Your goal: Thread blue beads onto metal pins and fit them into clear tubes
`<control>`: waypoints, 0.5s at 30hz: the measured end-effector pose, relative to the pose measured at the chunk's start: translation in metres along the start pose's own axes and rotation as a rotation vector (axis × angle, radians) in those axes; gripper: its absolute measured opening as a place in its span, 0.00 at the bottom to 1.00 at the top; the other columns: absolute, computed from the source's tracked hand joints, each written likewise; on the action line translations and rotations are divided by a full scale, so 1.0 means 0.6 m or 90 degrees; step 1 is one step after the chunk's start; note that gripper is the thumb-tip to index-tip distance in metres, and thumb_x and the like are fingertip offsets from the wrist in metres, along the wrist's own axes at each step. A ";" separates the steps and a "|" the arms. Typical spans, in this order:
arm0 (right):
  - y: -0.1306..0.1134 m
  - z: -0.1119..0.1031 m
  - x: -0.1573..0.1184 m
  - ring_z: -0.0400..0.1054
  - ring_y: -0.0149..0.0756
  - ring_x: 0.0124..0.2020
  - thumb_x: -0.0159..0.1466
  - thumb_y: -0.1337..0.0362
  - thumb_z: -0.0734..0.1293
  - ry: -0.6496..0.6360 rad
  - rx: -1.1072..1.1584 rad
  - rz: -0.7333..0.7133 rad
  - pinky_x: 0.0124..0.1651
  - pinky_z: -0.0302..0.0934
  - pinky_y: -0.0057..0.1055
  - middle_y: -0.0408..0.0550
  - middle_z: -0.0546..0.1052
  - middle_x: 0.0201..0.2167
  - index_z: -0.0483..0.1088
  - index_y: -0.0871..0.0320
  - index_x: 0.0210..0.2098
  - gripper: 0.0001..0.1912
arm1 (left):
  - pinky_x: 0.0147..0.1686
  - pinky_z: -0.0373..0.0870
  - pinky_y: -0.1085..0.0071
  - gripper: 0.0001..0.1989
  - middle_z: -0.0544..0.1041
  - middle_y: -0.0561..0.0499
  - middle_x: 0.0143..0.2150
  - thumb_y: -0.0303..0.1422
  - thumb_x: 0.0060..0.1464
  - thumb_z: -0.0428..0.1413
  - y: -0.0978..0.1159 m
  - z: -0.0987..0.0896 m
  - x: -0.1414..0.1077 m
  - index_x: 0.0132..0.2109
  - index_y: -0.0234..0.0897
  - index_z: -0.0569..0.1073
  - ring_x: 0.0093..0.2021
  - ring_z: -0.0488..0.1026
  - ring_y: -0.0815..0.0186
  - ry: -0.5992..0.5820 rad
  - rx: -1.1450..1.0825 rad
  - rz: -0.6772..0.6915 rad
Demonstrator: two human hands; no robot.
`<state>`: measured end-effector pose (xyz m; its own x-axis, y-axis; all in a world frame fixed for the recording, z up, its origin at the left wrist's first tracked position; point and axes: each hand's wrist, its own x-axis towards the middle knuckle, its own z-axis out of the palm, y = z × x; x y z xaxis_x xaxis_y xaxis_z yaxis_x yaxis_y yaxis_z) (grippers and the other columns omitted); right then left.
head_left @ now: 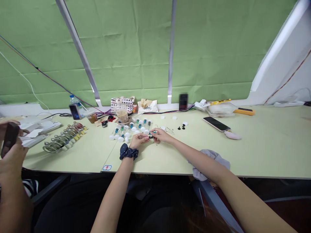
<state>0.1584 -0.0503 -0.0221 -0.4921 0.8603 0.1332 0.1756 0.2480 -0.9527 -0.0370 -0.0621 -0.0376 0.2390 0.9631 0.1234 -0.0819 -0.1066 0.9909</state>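
The left hand (138,141), a dotted navy scrunchie (127,152) at its wrist, and the right hand (162,136) meet at the center of the table (92,155). Their fingers close in a narrow pinch on a small black-and-teal part (152,136), which sits between them just above the tabletop. Just beyond lie clear tubes (131,127) and loose white caps (120,139), the nearest caps almost touching the left hand. Small black pieces (182,127) sit to the right, beyond a phone (213,124). At the left edge, a co-worker's hands (12,158) hold a dark phone (9,139), beside a row of metal clips (64,137).
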 end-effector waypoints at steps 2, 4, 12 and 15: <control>0.003 0.000 0.002 0.66 0.26 0.20 0.56 0.52 0.67 0.010 -0.004 -0.028 0.18 0.63 0.19 0.40 0.70 0.21 0.65 0.58 0.44 0.21 | 0.38 0.72 0.64 0.21 0.79 0.47 0.28 0.40 0.32 0.67 -0.002 -0.002 0.001 0.33 0.30 0.74 0.31 0.76 0.62 0.003 0.004 -0.002; 0.007 0.000 0.003 0.66 0.26 0.20 0.56 0.51 0.67 0.015 -0.011 -0.042 0.18 0.62 0.19 0.40 0.70 0.21 0.65 0.58 0.43 0.21 | 0.38 0.72 0.64 0.21 0.79 0.46 0.29 0.40 0.32 0.67 -0.003 -0.002 0.001 0.33 0.30 0.74 0.31 0.77 0.62 -0.002 0.008 -0.003; 0.007 0.001 0.004 0.62 0.24 0.16 0.55 0.51 0.67 0.011 -0.017 -0.049 0.16 0.58 0.19 0.39 0.70 0.20 0.65 0.58 0.43 0.22 | 0.38 0.72 0.63 0.21 0.79 0.47 0.28 0.40 0.31 0.67 0.000 0.002 -0.001 0.32 0.31 0.74 0.31 0.77 0.61 0.005 -0.001 -0.005; 0.004 0.002 0.003 0.62 0.25 0.16 0.59 0.50 0.63 0.001 -0.014 -0.028 0.16 0.58 0.19 0.39 0.69 0.17 0.65 0.59 0.43 0.20 | 0.38 0.72 0.63 0.21 0.79 0.47 0.28 0.40 0.31 0.67 0.000 0.002 -0.001 0.32 0.31 0.74 0.31 0.77 0.61 -0.003 0.004 -0.005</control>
<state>0.1570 -0.0486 -0.0243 -0.4984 0.8491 0.1750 0.1728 0.2951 -0.9397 -0.0362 -0.0631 -0.0376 0.2449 0.9625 0.1163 -0.0737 -0.1011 0.9921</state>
